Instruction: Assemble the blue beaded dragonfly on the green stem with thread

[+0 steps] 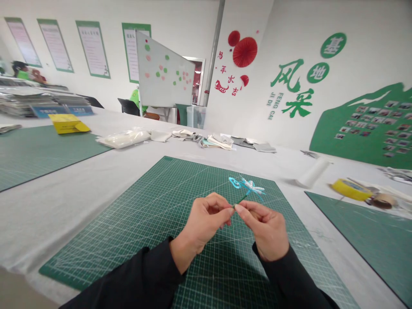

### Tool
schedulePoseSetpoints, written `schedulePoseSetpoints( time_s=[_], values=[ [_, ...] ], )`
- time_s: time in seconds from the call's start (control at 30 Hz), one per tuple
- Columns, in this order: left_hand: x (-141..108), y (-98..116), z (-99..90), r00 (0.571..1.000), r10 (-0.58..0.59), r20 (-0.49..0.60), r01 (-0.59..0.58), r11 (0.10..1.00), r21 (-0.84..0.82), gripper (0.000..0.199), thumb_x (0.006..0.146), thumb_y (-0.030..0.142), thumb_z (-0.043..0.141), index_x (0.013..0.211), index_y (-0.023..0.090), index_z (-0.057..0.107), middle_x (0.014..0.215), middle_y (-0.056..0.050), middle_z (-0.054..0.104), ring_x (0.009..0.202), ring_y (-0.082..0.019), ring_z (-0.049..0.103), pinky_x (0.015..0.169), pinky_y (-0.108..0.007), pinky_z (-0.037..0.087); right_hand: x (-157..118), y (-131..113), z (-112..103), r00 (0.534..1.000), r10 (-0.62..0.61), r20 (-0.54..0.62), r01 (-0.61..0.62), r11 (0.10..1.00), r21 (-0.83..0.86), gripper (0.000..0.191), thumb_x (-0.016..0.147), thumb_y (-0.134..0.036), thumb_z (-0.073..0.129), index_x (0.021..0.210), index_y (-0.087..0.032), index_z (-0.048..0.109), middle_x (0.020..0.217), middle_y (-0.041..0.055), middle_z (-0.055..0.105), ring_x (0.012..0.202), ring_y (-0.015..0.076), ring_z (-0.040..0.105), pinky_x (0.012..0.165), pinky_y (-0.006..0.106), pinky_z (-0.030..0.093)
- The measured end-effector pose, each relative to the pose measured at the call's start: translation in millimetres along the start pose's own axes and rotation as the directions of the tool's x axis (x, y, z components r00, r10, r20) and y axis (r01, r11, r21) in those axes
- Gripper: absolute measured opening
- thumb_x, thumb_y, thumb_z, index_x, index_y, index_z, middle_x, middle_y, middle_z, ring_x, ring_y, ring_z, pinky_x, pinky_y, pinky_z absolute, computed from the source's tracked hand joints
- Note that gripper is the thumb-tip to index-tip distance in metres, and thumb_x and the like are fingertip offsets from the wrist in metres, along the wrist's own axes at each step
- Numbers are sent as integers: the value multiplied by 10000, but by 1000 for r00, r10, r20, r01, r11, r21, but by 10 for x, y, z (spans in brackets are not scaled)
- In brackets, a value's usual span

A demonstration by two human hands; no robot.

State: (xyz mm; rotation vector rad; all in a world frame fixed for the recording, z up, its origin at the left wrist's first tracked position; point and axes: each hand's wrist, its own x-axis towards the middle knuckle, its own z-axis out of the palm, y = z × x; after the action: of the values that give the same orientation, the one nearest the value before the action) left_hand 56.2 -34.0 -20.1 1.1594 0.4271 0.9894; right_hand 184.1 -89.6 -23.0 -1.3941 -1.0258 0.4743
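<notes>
Both hands meet over a green cutting mat (138,214) and pinch the thin green stem of a blue and white artificial flower (251,185). The flower head points away from me, up and to the right, with a blue loop-shaped piece beside its white petals. My left hand (206,219) is closed, thumb and forefinger on the stem's near end. Right beside it, my right hand (265,227) is closed too, its thumb and forefinger pressed on the same stem. The stem's lower end is hidden by the fingers.
Further mats lie left (48,150) and right (370,231). Yellow tape (350,189) and a white roll (313,171) are at right. A plastic packet (124,138), folded cloths (217,141) and a yellow box (68,123) lie beyond. People sit in the background.
</notes>
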Motion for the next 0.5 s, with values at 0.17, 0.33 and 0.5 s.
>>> schedulePoseSetpoints(
  time_s=[0.17,0.33,0.5],
  values=[
    [33,-37,-76,952,-222,208,264,944,-199,195,752,276,664,694,89,648,637,-42,600,522,-105,557,507,-230,389,64,67,-48,999,14,51,-17,999,44,289,639,-408,716,691,-124,703,413,-91,250,412,42,191,423,227,196],
    [64,-70,-146,911,-323,257,380,900,-213,166,700,237,708,674,77,674,670,-59,624,572,-97,565,518,-200,370,96,44,-63,987,19,158,-35,994,101,268,641,-397,714,645,-130,687,403,-87,274,412,41,197,428,228,230],
    [48,-51,-166,882,-372,290,438,874,-212,170,709,242,709,708,72,700,616,-45,611,444,-22,427,457,-164,279,62,32,-58,974,-17,226,-18,988,154,235,680,-381,707,653,-148,685,400,-62,392,402,58,282,466,255,338]
  ],
)
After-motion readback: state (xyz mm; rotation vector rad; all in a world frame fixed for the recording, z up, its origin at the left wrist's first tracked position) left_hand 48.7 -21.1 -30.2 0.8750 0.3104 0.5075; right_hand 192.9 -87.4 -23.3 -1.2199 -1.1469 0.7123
